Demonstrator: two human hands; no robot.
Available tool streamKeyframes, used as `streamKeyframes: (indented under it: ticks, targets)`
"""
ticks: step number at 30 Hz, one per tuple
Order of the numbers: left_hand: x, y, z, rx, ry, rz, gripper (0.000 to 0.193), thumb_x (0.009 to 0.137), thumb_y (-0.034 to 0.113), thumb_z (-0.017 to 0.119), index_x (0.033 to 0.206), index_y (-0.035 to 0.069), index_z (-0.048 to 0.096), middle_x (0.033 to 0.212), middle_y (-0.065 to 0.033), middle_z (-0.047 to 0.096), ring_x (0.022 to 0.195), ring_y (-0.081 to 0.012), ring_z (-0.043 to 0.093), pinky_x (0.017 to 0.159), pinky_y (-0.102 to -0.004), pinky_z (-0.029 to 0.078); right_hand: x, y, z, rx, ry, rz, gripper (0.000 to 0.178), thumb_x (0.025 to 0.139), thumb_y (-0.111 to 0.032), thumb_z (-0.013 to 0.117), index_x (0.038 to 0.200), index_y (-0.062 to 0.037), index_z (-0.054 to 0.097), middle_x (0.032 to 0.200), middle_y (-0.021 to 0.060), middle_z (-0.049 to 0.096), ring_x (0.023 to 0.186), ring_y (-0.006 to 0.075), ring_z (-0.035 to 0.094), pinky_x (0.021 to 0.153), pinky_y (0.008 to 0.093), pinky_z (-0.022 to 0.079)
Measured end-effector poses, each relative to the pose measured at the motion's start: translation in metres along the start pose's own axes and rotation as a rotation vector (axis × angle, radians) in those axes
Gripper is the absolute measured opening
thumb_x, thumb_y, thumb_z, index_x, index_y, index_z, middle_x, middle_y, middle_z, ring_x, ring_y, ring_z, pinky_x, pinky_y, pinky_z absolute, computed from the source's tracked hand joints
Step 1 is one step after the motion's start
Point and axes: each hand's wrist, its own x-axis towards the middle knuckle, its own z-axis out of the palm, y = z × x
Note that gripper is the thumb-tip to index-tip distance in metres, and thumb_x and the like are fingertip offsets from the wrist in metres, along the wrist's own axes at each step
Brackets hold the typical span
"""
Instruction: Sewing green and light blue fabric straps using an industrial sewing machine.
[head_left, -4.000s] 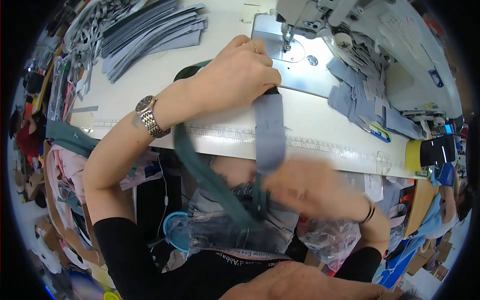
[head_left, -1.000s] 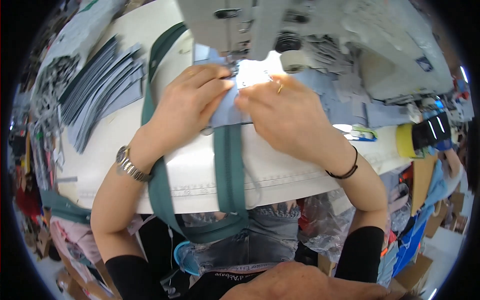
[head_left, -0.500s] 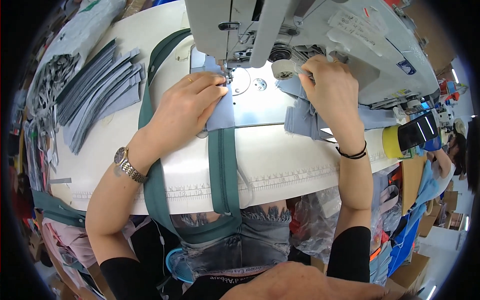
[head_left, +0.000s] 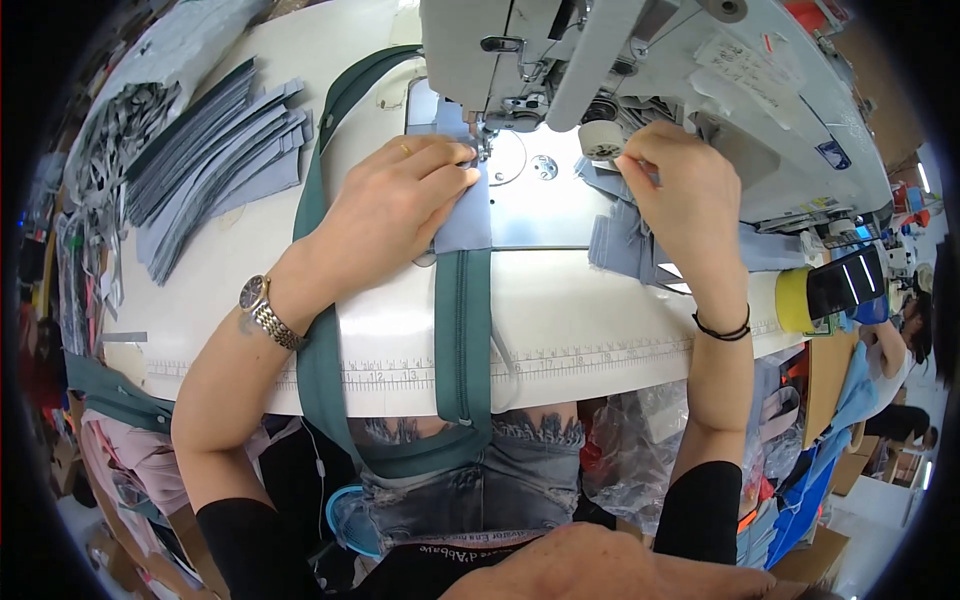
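My left hand (head_left: 400, 195) presses a grey-blue fabric piece (head_left: 465, 222) flat beside the sewing machine's needle and presser foot (head_left: 483, 145), thumb and fingertips closed on its edge. From that piece a green zipper tape (head_left: 463, 340) runs toward me, dips over my lap and loops back up on the left, passing under my left forearm. My right hand (head_left: 692, 185) is closed with its fingers bent, beside a white round knob (head_left: 602, 140) on the machine. Its fingertips are near grey fabric pieces (head_left: 615, 240); what they pinch, if anything, is hidden.
The sewing machine (head_left: 790, 110) overhangs the far right. A fanned stack of grey strips (head_left: 220, 165) lies on the left of the white table (head_left: 390, 290). A phone (head_left: 848, 280) rests by a yellow roll (head_left: 793, 300) at right. A ruler band follows the front edge.
The whole view has shifted slightly, so table and machine appear farther right. My right fingertips sit a little lower beside the knob. My left hand keeps pressing the fabric piece.
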Motion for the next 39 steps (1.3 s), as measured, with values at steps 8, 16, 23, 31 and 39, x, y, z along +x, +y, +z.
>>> streamKeyframes:
  ticks: [8,16,23,31,39]
  targets:
    - [0.010,0.024,-0.018,-0.394,0.087,-0.096,0.019,0.082,0.008,0.076,0.099,0.001,0.071,0.100,-0.0104,0.072,0.093,-0.0274,0.070,0.081,-0.0331,0.055,-0.012,-0.040,0.010,0.864,-0.093,-0.052,0.008,0.080,-0.002,0.076,0.088,-0.0021,0.074,0.088,0.0078,0.072,0.068,0.0150,0.064,0.063,0.0256,0.050]
    - [0.003,0.008,-0.016,0.064,0.058,0.095,0.018,0.077,0.003,0.071,0.095,0.001,0.069,0.093,-0.0091,0.068,0.089,-0.0244,0.068,0.070,-0.0311,0.055,-0.011,-0.042,0.020,0.576,-0.146,-0.412,0.028,0.072,-0.011,0.081,0.098,-0.0061,0.071,0.100,0.0051,0.070,0.090,0.0209,0.065,0.082,0.0354,0.054]
    - [0.001,0.005,-0.003,0.115,-0.030,0.123,0.028,0.074,0.005,0.068,0.101,-0.001,0.067,0.103,-0.0103,0.066,0.095,-0.0263,0.067,0.074,-0.0337,0.058,-0.023,-0.052,0.041,0.306,-0.018,-0.668,0.021,0.076,-0.012,0.068,0.095,-0.0046,0.069,0.101,0.0036,0.066,0.096,0.0186,0.065,0.098,0.0360,0.051]
    - [0.004,0.006,-0.002,0.135,-0.037,0.092,0.029,0.074,0.005,0.070,0.102,-0.001,0.068,0.106,-0.0099,0.067,0.098,-0.0263,0.066,0.076,-0.0336,0.059,-0.025,-0.055,0.039,0.295,0.001,-0.653,0.018,0.077,-0.010,0.064,0.092,-0.0029,0.070,0.101,0.0052,0.067,0.094,0.0190,0.065,0.100,0.0370,0.051]
    - [0.008,0.004,0.000,0.025,0.035,0.024,0.020,0.087,0.011,0.072,0.103,0.000,0.070,0.107,-0.0095,0.068,0.097,-0.0270,0.066,0.079,-0.0352,0.057,-0.024,-0.054,0.042,0.267,-0.004,-0.604,0.017,0.078,-0.010,0.064,0.093,-0.0036,0.069,0.106,0.0078,0.069,0.100,0.0209,0.068,0.098,0.0376,0.053]
